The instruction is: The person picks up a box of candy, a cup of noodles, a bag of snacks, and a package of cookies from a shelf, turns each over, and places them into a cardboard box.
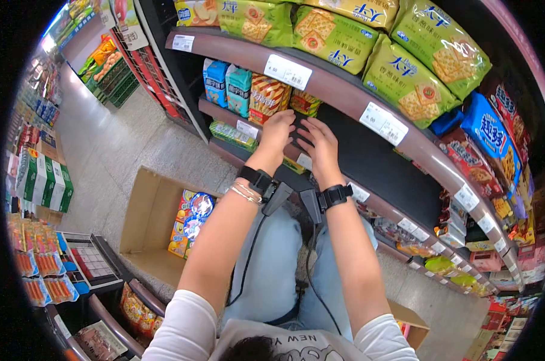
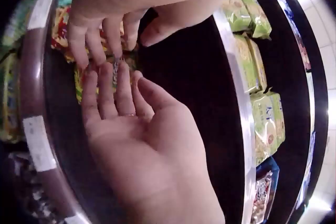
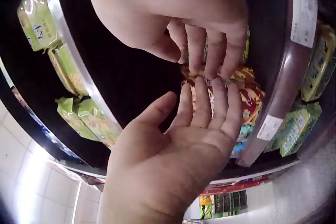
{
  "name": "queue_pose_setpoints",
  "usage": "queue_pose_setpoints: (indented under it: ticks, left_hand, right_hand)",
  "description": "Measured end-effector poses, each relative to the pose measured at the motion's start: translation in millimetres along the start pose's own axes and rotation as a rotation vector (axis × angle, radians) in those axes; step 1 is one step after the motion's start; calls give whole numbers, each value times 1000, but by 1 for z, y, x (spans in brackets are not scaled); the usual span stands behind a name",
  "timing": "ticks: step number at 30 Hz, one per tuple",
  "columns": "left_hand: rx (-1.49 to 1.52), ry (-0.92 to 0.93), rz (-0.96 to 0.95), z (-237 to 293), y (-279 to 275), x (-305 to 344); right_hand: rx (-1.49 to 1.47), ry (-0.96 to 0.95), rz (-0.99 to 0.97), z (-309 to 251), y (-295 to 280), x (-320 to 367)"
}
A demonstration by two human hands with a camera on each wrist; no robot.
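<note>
As your left hand and right hand hung near the red packet, fingers loose and empty, straightening seemed underway! Next likely called for gentle, even contact.

The head camera looked forward and down over the left hand and right hand, wide enough to catch the floor at left. The left wrist camera and right wrist camera faced the same black shelf from close in, turned sideways oppositely: ceiling at right in one, lower left in the other. All three shared both hands and, probably, the red-and-yellow snack bag.
</note>
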State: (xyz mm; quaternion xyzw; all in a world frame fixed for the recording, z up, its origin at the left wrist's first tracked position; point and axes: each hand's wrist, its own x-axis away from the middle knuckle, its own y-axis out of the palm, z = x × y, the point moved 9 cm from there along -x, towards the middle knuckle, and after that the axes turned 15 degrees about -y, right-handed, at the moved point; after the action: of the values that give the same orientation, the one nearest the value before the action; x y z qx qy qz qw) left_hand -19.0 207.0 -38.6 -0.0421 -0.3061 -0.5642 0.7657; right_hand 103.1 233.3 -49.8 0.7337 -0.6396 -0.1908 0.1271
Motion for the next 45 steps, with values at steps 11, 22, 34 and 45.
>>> queue_pose_setpoints:
  ticks: [11, 22, 34, 45]
  left_hand:
    - [-43, 419, 128, 28, 41, -93]
    - [-460, 680, 179, 38, 42, -118]
    - [-797, 937, 456, 42, 49, -112]
    - [-198, 694, 267, 12, 44, -67]
  right_hand:
    - [-40, -31, 154, 35, -69, -64]
    - [40, -85, 48, 68, -73, -106]
    - [605, -345, -14, 69, -100, -116]
    - [530, -279, 43, 4, -121, -82]
